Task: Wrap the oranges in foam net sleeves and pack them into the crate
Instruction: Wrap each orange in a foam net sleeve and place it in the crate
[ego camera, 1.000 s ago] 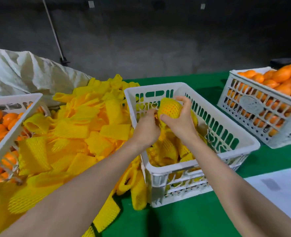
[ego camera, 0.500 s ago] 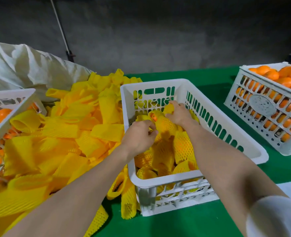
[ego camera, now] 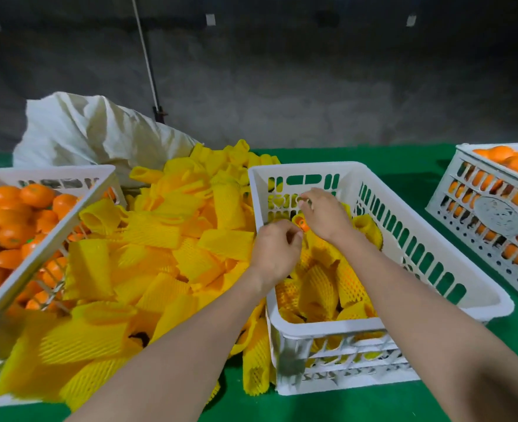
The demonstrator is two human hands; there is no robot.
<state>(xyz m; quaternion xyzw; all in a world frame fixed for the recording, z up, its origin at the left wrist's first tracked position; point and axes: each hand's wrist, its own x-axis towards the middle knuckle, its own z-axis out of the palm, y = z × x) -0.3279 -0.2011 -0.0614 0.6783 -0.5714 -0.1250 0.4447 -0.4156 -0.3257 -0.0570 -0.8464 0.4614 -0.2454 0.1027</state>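
Note:
The white packing crate (ego camera: 428, 287) sits at centre right and holds several oranges in yellow foam net sleeves (ego camera: 318, 287). The newest wrapped orange (ego camera: 303, 224) lies near the crate's far wall, its orange end showing from the sleeve. My right hand (ego camera: 323, 216) hovers just above it with loosely bent fingers, holding nothing. My left hand (ego camera: 274, 249) is over the crate's left rim, fingers loosely curled and empty. A big heap of loose yellow sleeves (ego camera: 148, 254) lies left of the crate.
A white crate of bare oranges (ego camera: 17, 220) stands at the left, tilted toward me. Another full crate of oranges (ego camera: 495, 214) stands at the right. A white sack (ego camera: 93, 132) lies behind the sleeves. The table is covered in green cloth (ego camera: 404, 403).
My right hand set the wrapped orange down at the crate's far end and let go. My left hand drew back slightly toward the crate's left rim.

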